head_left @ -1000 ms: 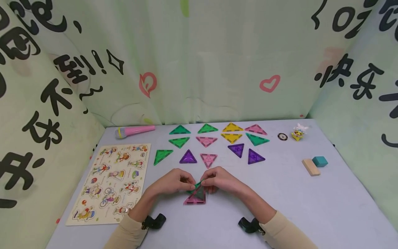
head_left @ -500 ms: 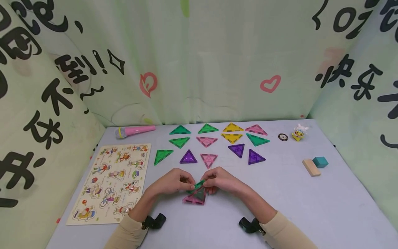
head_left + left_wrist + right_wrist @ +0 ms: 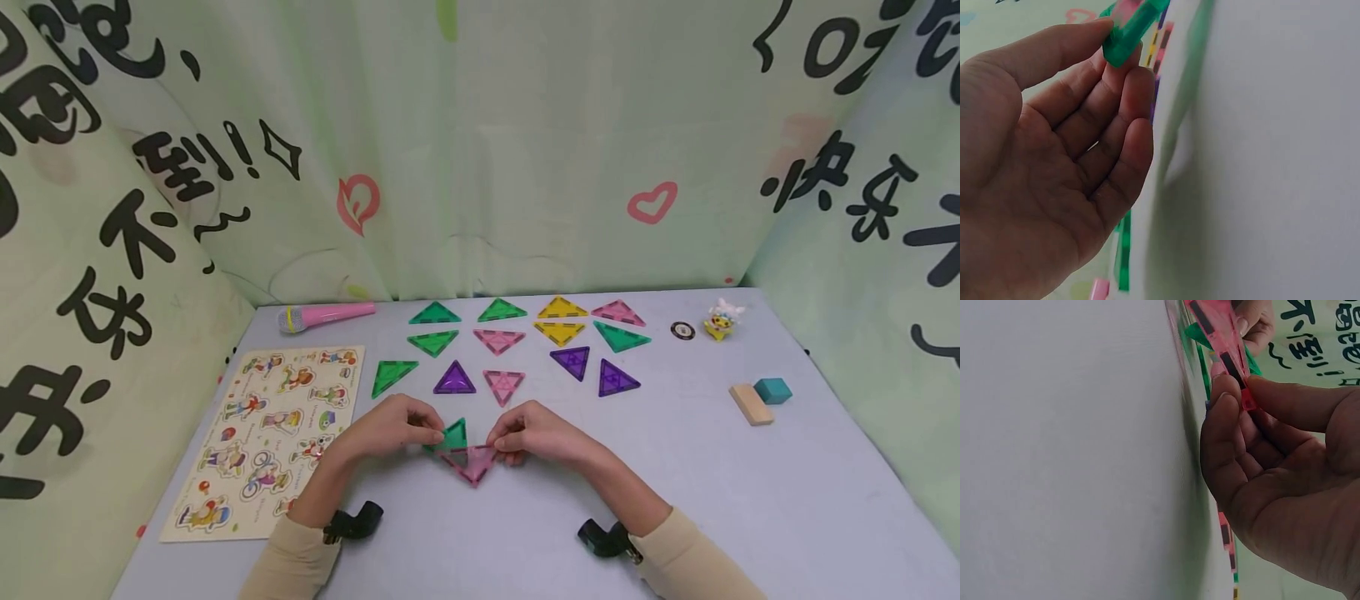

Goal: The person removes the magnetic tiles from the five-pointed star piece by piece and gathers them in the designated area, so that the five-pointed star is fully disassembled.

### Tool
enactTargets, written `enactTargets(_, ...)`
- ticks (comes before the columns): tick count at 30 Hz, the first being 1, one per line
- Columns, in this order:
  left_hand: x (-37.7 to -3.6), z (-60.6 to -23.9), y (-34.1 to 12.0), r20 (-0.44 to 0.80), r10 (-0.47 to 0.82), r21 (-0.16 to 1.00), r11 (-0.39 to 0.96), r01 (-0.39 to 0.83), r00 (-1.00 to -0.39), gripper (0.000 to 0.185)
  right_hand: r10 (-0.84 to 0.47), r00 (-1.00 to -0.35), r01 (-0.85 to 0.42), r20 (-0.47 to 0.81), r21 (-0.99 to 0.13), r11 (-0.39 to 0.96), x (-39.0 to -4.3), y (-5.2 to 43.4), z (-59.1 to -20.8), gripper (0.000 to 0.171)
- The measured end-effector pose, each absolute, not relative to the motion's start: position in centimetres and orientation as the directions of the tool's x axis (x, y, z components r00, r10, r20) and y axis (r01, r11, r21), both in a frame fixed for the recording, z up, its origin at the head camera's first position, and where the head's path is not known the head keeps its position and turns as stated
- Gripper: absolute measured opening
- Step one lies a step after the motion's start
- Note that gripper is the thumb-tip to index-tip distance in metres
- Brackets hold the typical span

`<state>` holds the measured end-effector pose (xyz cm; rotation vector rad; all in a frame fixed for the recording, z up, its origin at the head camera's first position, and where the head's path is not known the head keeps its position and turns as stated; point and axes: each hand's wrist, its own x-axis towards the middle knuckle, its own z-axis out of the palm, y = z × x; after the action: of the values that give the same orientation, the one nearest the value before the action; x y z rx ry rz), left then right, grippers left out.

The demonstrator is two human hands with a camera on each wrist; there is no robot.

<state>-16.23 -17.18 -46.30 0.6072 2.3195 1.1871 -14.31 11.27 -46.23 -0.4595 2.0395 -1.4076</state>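
Observation:
Between thumb and fingertips, my left hand (image 3: 399, 429) pinches a corner of a green triangular magnetic tile (image 3: 456, 435). My right hand (image 3: 534, 433) pinches a pink triangular magnetic tile (image 3: 476, 472) by its right corner, with one point facing down toward me. In the head view the pink tile overlaps the lower part of the green one. The left wrist view shows the green tile's edge (image 3: 1129, 39) at the thumb tip. Dark strips line the pink tile's edge (image 3: 1233, 364) in the right wrist view, with the other hand behind it.
Several triangular tiles in green, pink, yellow and purple (image 3: 454, 378) lie beyond the hands. A picture board (image 3: 247, 492) and a pink toy microphone (image 3: 330, 314) are on the left. Rightward are wooden blocks (image 3: 750, 403), a black disc (image 3: 682, 331) and a small figurine (image 3: 720, 320).
My left hand has moved left and slightly away, drawing the green tile apart from where the hands met. The pink tile has turned so its point faces down; my right hand stays nearly in place.

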Motion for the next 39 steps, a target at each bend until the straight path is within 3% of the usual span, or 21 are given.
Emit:
enactTargets(11,-17.1,-45.1,-21.5,-0.19,0.341,0.784,0.617,0.067,-0.92,0.015,-0.638,-0.71,0.042,-0.296,-0.923,0.382,-14.3,11.5,-46.3,0.016)
enactTargets(18,-17.3,-45.5,-21.6,-0.136,0.205,0.673,0.737,0.061,-0.969,0.017,-0.651,-0.701,0.032,-0.291,-0.925,0.379,-14.4,11.6,-46.3,0.017)
enactTargets(29,-17.0,-45.7,-21.0,-0.142,0.125,0.535,0.845,0.031,-0.982,0.011,-0.647,-0.701,0.043,-0.298,-0.924,0.379,-14.3,11.3,-46.2,0.018)
enactTargets(39,-16.8,-45.7,-20.8,-0.168,0.122,0.539,0.842,0.012,-0.978,0.01,-0.625,-0.719,0.068,-0.304,-0.926,0.371,-14.3,11.5,-46.6,0.018)
